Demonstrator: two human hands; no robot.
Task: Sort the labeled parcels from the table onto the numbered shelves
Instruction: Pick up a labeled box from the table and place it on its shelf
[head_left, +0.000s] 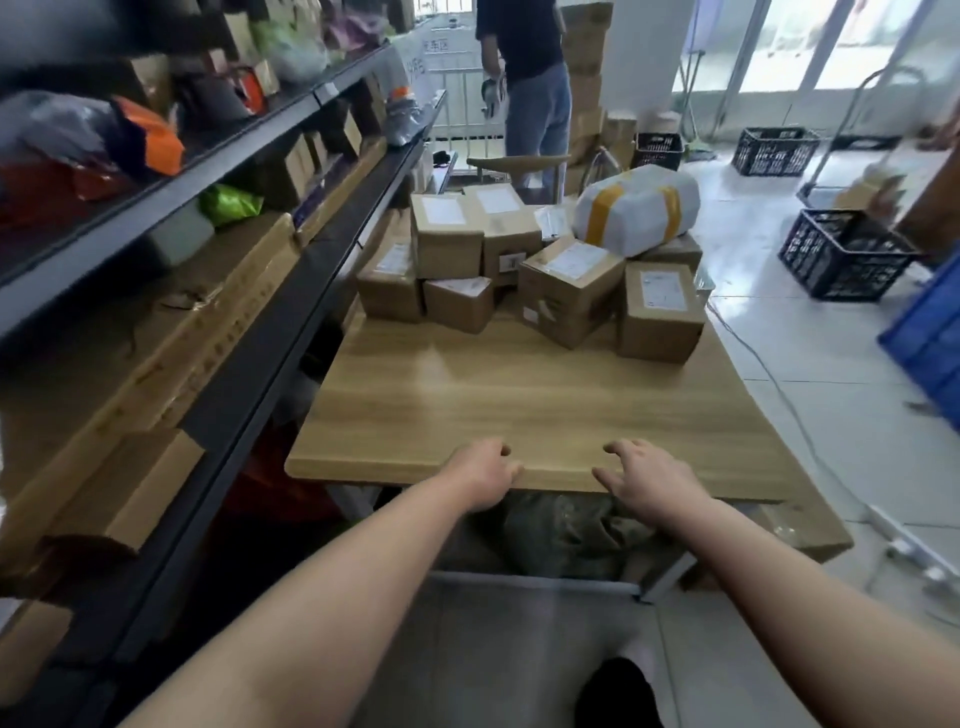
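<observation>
Several brown cardboard parcels with white labels are piled at the far end of a wooden table. On top of the pile at the right lies a white bagged parcel bound with yellow tape. My left hand and my right hand rest at the table's near edge, both empty with fingers loosely curled and apart. Dark metal shelves run along the left, holding boxes and bagged parcels.
A person stands beyond the table's far end. Black plastic crates and a blue crate sit on the tiled floor at the right. A cable trails over the floor to a power strip. More boxes are stacked under the table.
</observation>
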